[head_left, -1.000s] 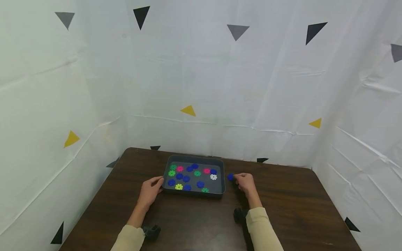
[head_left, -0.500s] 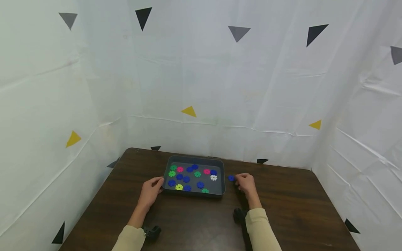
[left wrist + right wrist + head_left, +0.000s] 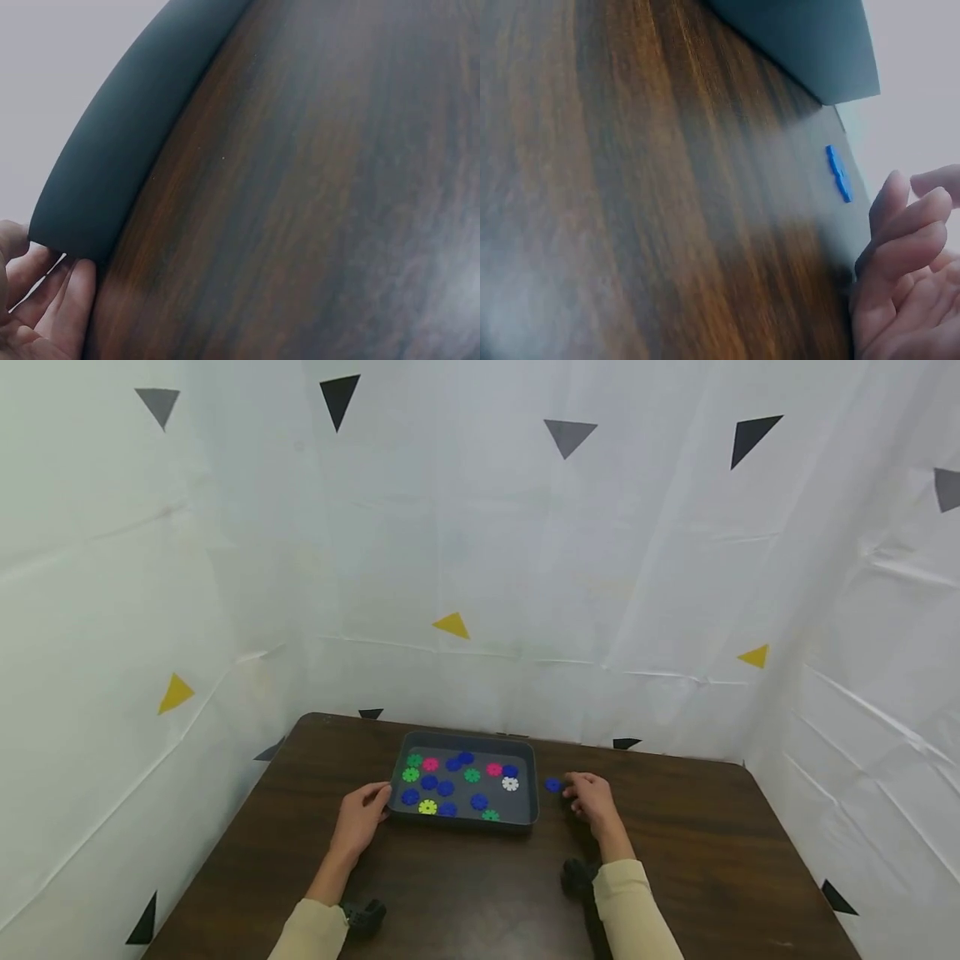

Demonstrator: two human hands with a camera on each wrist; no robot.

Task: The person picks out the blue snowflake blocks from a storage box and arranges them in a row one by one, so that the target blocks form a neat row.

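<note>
Your right hand (image 3: 591,796) has let go of the flat blue notched disc, seemingly plastic (image 3: 552,785), and eased slightly away, so the disc lies loose on the dark brown wood-grain tabletop (image 3: 690,835), nearer its far edge and just beside the right wall of the dark grey rectangular tray (image 3: 480,743). That leaves it outside the tray. Your right grip is relaxed, fingers loosely bent, holding nothing. Your left hand (image 3: 358,817) has stayed put, its grip pinching the tray near its near-left corner.
</note>
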